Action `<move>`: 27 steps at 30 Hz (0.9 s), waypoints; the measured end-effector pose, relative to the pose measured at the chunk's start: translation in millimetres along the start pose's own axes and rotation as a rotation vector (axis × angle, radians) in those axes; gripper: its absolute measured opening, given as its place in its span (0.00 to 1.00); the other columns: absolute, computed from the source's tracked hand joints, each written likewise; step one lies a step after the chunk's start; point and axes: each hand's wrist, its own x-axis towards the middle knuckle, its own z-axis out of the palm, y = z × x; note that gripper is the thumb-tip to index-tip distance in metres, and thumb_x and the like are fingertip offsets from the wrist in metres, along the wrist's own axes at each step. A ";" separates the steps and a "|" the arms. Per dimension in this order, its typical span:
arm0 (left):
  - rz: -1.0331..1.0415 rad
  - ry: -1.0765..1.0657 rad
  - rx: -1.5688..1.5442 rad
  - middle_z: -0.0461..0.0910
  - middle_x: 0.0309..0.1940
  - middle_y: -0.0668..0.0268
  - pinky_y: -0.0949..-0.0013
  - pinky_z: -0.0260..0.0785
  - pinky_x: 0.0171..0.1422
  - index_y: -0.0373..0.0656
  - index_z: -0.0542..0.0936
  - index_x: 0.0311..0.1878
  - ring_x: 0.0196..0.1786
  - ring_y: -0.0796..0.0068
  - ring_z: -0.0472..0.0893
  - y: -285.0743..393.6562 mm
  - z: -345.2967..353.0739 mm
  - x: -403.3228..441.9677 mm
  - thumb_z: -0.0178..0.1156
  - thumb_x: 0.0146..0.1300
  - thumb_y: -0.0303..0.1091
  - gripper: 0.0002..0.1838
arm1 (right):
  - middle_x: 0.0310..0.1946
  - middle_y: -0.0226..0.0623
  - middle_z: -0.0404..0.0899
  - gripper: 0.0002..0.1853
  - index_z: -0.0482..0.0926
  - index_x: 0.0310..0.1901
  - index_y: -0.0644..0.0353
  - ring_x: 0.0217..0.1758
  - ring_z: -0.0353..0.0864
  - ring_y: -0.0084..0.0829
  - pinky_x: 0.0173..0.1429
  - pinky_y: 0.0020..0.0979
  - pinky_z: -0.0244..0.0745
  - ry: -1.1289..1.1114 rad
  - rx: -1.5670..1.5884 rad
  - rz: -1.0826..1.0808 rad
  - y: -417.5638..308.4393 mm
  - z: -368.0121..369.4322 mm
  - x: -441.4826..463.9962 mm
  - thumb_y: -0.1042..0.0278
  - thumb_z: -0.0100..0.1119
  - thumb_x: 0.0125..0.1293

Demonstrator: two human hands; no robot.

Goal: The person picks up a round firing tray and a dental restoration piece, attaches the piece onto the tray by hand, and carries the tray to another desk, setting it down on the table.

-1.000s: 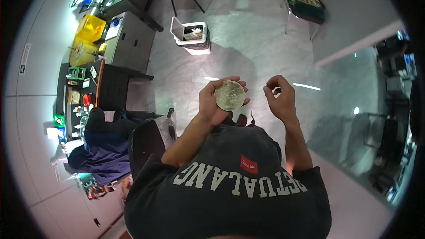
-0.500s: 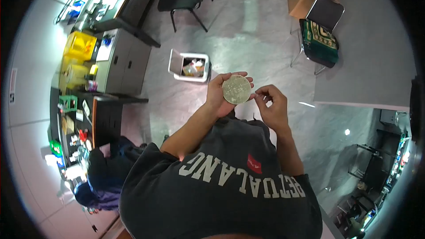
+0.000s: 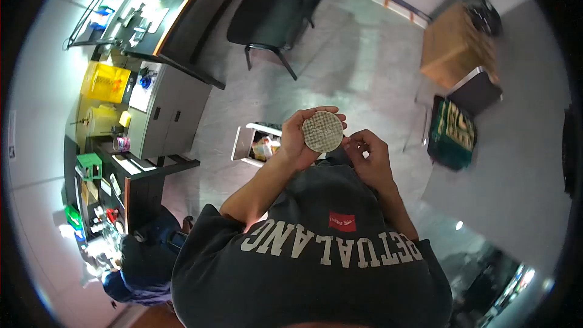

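A round, pale yellow-green disc [image 3: 322, 132] with a fine grid pattern and small bright specks lies across my left hand [image 3: 294, 144]. The palm faces up, with the fingers curled round the disc's far edge. Close by its right rim is my right hand [image 3: 371, 157], thumb and fingertips drawn together in a pinch. Whatever may be between those fingertips is too small to make out. Both hands are held in front of my dark shirt [image 3: 316, 206].
A white bin [image 3: 244, 143] with an open lid stands on the floor, partly behind my left hand. Black chair [image 3: 267, 18] is ahead; a chair with a green cloth [image 3: 452, 133] and a cardboard box [image 3: 458, 45] are right. A person [image 3: 149, 255] sits at the left workbench [image 3: 136, 191].
My view has shifted forward, so the bin now sits partly behind my left hand. The disc stays in my left hand; my right hand remains pinched beside its rim.
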 end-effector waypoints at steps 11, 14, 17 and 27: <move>0.510 0.323 -0.225 0.80 0.60 0.46 0.37 0.71 0.71 0.33 0.73 0.66 0.63 0.50 0.80 182.2 4.6 89.0 0.42 0.75 0.43 0.27 | 0.43 0.42 0.80 0.13 0.79 0.49 0.61 0.46 0.83 0.39 0.41 0.37 0.77 -0.454 -0.157 -0.548 -94.5 33.5 325.5 0.75 0.68 0.62; 0.616 0.368 -0.262 0.80 0.60 0.47 0.37 0.71 0.71 0.34 0.72 0.67 0.63 0.51 0.80 217.1 -8.4 99.2 0.41 0.76 0.43 0.27 | 0.56 0.49 0.76 0.30 0.74 0.62 0.58 0.61 0.75 0.49 0.56 0.45 0.76 -0.566 -0.160 -0.672 -112.7 71.6 374.8 0.72 0.73 0.58; 0.681 0.329 -0.304 0.80 0.60 0.48 0.38 0.71 0.71 0.34 0.72 0.68 0.63 0.51 0.80 254.2 -30.3 113.8 0.39 0.76 0.43 0.28 | 0.59 0.50 0.75 0.37 0.70 0.67 0.59 0.63 0.73 0.51 0.67 0.49 0.69 -0.638 -0.113 -0.795 -133.5 113.2 415.4 0.69 0.75 0.55; 0.622 0.320 -0.183 0.80 0.59 0.53 0.39 0.74 0.70 0.38 0.76 0.64 0.63 0.54 0.81 468.9 -98.7 130.1 0.37 0.76 0.42 0.25 | 0.64 0.49 0.73 0.46 0.67 0.72 0.57 0.69 0.72 0.51 0.69 0.53 0.65 -0.772 -0.082 -0.734 -169.1 275.0 571.4 0.65 0.80 0.50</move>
